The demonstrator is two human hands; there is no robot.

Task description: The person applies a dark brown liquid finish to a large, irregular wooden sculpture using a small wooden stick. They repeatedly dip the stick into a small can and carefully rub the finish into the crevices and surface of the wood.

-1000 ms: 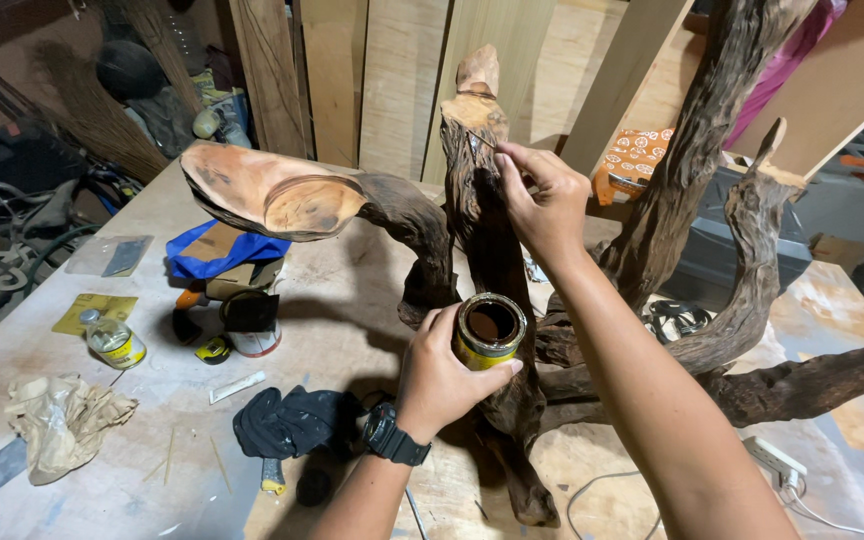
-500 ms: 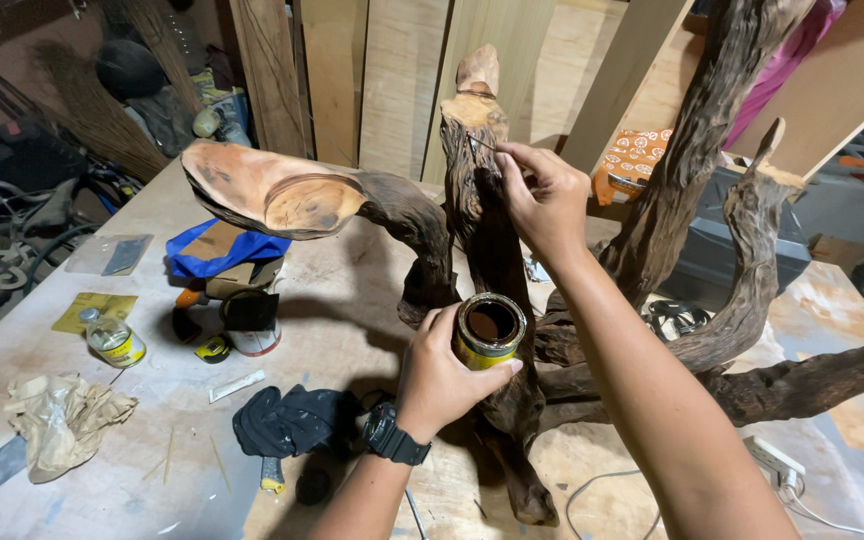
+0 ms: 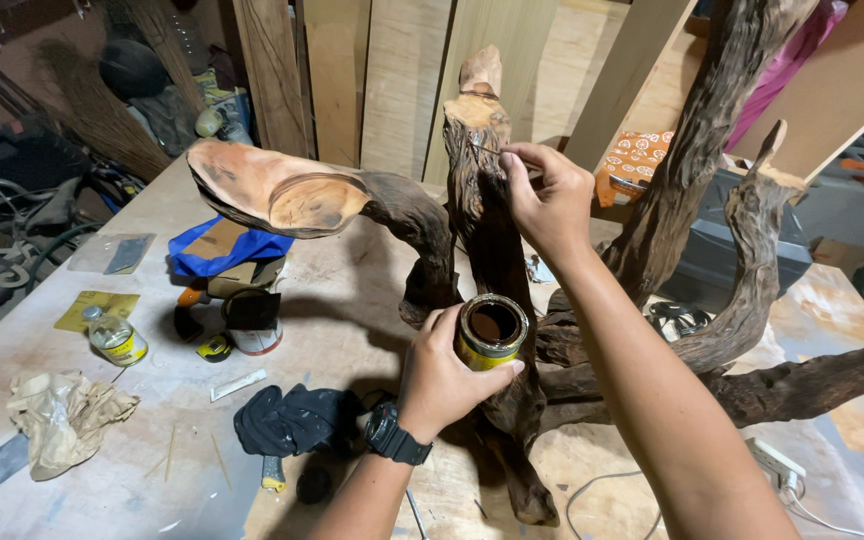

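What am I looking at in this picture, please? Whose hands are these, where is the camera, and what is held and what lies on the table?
The camera sits on a person's head and looks down at that person's own two bare hands. The left hand, with a black wristwatch, holds a small open tin of dark liquid. The right hand pinches a thin stick against a gnarled dark driftwood piece. On the wooden table lie a black cloth, crumpled paper, a small bottle and another can.

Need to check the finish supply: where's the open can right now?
In the head view, the can is low at centre, held in the left hand against the dark driftwood trunk, below the right hand working near the trunk's top.
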